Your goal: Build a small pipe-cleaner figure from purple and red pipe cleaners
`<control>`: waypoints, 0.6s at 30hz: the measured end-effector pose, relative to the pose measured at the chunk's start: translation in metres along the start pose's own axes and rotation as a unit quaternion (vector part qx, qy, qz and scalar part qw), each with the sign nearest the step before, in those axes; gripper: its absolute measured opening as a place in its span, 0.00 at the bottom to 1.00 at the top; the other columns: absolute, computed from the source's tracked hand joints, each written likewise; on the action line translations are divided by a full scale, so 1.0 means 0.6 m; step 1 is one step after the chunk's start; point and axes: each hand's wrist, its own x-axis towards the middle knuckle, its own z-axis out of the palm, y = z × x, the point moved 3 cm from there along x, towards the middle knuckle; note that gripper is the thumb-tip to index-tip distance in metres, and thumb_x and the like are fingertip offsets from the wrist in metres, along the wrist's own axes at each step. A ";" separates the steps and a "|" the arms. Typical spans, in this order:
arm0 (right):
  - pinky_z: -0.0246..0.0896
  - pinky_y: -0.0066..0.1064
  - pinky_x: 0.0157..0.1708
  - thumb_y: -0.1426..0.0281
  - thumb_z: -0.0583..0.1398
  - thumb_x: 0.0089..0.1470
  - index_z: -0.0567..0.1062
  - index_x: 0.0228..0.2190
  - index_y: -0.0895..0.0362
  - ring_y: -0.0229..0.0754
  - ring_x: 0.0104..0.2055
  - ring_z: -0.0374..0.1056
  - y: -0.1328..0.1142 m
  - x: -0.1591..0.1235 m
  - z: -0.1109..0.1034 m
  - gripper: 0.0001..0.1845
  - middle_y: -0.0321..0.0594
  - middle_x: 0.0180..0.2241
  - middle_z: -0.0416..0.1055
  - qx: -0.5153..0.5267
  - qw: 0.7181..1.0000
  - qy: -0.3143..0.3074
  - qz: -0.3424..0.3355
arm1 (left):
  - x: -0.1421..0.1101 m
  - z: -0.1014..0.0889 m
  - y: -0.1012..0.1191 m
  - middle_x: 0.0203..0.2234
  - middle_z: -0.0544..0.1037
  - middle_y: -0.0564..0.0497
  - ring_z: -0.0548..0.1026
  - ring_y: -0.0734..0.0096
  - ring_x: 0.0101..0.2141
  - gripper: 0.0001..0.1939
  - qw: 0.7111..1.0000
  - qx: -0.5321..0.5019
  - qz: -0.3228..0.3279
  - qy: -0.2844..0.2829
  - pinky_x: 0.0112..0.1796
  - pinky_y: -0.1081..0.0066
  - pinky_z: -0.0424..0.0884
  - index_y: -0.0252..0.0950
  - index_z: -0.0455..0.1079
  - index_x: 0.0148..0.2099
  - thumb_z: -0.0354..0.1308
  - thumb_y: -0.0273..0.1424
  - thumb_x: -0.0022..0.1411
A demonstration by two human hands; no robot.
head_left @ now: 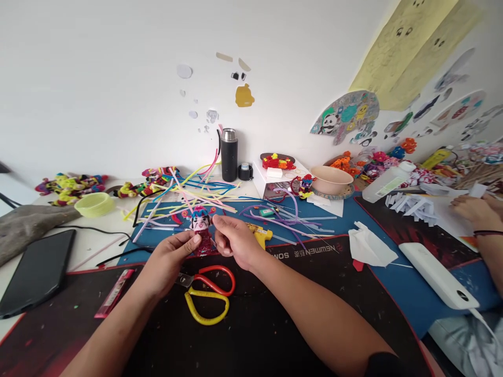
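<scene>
A small pipe-cleaner doll (200, 221) stands upright in front of me, with a pale face, a blue and red headdress and a glittery dark red body. My left hand (173, 259) grips its body from the left, thumb across the front. Close against the doll's right side is my right hand (238, 242), its fingers curled and thumb tip beside the head; whatever these fingers pinch is hidden. Just below the hands lie scissors (208, 296) with one red and one yellow handle. Behind my right hand rests a yellow glue gun (261, 235), partly covered.
Loose pipe cleaners (188, 191) spread across the back of the table near a black thermos (229, 157). A phone (37, 272) lies at left. To the right are a crumpled tissue (371, 245), a white power bank (438, 275) and another person's hands (473, 212).
</scene>
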 end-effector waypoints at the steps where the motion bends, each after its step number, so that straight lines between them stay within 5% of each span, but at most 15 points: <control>1: 0.36 0.28 0.17 0.38 0.70 0.52 0.63 0.26 0.53 0.29 0.15 0.51 0.000 0.000 0.000 0.35 0.25 0.17 0.60 -0.001 1.000 -0.001 0.002 | 0.000 0.000 -0.001 0.30 0.88 0.44 0.83 0.51 0.34 0.20 1.000 0.005 -0.002 -0.002 0.37 0.62 0.77 0.38 0.86 0.34 0.83 0.44 0.42; 18: 0.37 0.28 0.17 0.43 0.74 0.49 0.70 0.30 0.55 0.29 0.16 0.46 0.010 0.001 0.000 0.31 0.23 0.15 0.58 0.033 0.999 -0.003 0.021 | 0.001 -0.003 -0.005 0.33 0.89 0.42 0.84 0.48 0.36 0.17 0.999 0.030 -0.002 -0.036 0.41 0.59 0.77 0.40 0.87 0.34 0.82 0.45 0.45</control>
